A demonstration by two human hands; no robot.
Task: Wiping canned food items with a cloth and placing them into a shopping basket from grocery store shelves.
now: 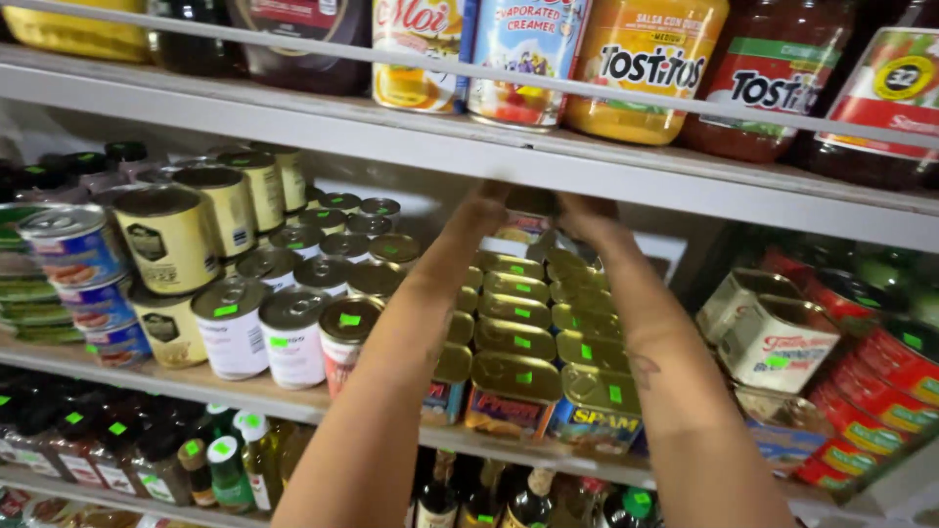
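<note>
Both our hands reach deep into a grocery shelf (293, 132).
Left hand (486, 210) and right hand (579, 217) clasp one tin (525, 223) above stacked rectangular cans (515, 337).

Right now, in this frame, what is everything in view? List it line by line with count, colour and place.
Rectangular tins: two stacked rows, gold tops, middle shelf centre.
Round cans: many, silver tops with green stickers, middle shelf left.
Gold cans: several, stacked, far left.
Red-and-cream tins: several, middle shelf right.
Jars and cans: about eight, yellow, red, dark, top shelf.
Bottles: many, green and dark, bottom shelf.
Left hand: reaching to the back, fingers hidden.
Right hand: beside it, fingers hidden.
</note>
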